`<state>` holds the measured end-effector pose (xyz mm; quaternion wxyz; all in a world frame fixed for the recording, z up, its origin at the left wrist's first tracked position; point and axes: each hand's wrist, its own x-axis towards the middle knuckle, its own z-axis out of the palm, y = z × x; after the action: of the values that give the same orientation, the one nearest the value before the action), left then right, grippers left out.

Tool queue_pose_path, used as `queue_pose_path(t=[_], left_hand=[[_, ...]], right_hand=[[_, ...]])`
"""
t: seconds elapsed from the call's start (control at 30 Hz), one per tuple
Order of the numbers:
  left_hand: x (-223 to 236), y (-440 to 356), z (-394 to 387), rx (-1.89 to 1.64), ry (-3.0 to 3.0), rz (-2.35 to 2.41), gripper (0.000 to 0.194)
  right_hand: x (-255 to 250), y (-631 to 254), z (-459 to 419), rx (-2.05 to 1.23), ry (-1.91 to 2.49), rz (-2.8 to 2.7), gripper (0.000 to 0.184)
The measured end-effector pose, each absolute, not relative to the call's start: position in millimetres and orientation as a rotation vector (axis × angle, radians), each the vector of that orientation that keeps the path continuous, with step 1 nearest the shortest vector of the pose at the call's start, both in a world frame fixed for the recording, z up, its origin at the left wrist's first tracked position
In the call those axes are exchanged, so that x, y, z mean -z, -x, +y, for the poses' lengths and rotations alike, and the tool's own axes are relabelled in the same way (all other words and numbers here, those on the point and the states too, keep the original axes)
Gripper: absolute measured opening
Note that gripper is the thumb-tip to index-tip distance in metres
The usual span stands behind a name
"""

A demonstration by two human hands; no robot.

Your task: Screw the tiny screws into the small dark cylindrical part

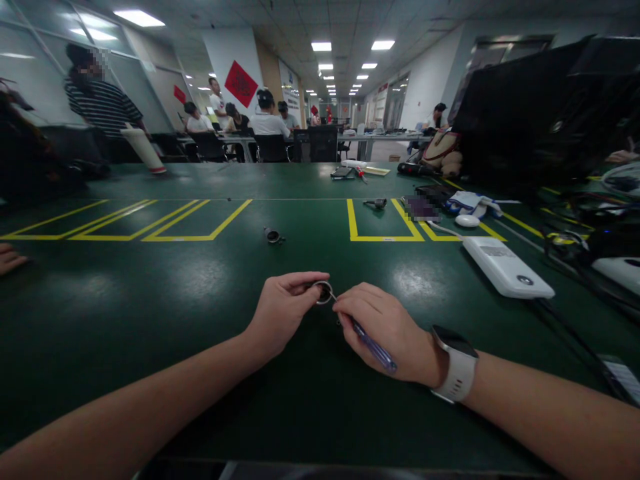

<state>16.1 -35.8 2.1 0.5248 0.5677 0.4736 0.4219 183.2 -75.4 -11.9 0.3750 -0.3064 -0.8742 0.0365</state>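
Note:
My left hand [283, 303] is closed, pinching a small round metal part [324, 301] with a bright rim and a dark inside between thumb and fingers. My right hand [383, 327] is closed around a screwdriver with a clear purplish handle [375, 350]. Its thin shaft points up and left, and the tip meets the ring-shaped opening of the part; how deep it goes I cannot tell. Farther off on the green table [215, 280] lies a small dark round fitting [273, 236]. Another dark metal piece [377, 203] rests inside a yellow taped box.
A white power bank-like device [505, 267] with cables lies at the right, near a white mouse-shaped object [467, 221] and a glove [473, 203]. A white cup [144, 150] leans at the far left. Another person's hand [10, 259] rests at the left edge.

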Motion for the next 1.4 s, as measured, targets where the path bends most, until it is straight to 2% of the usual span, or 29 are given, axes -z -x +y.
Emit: queue_pose_path(t=[0.13,0.33,0.5,0.83,0.93,1.07,1.13,1.4], left_hand=[[-2,-15,-34,-1.011,-1.353,1.119,0.021],[1,-8,-24,-1.094,-1.272,1.07,0.039],[0,-6,-22,-1.092,-1.188,1.035,0.044],[-5,-8,-23,-1.131,-0.988,0.868,0.031],[-5,-9,-22,-1.135,-0.957,0.832,0.029],[-5,-10,-22,-1.143,-0.928,0.823,0.027],[-5,-11,-22,-1.149,-0.917,0.841,0.027],[0,-10,-23,-1.078,-1.108,0.991,0.037]], right_hand=[[9,-185,-76,-0.301,0.831,-2.04,0.014],[11,-194,-61,-1.23,0.949,-1.391,0.015],[18,-196,-52,-1.437,0.999,-1.3,0.014],[8,-192,-58,-1.36,1.125,-1.544,0.015],[7,-190,-63,-1.139,1.17,-1.754,0.018],[12,-190,-68,-0.59,1.104,-2.092,0.014],[15,-190,-68,-0.423,1.051,-2.179,0.011],[15,-192,-70,-0.23,0.919,-2.094,0.012]])
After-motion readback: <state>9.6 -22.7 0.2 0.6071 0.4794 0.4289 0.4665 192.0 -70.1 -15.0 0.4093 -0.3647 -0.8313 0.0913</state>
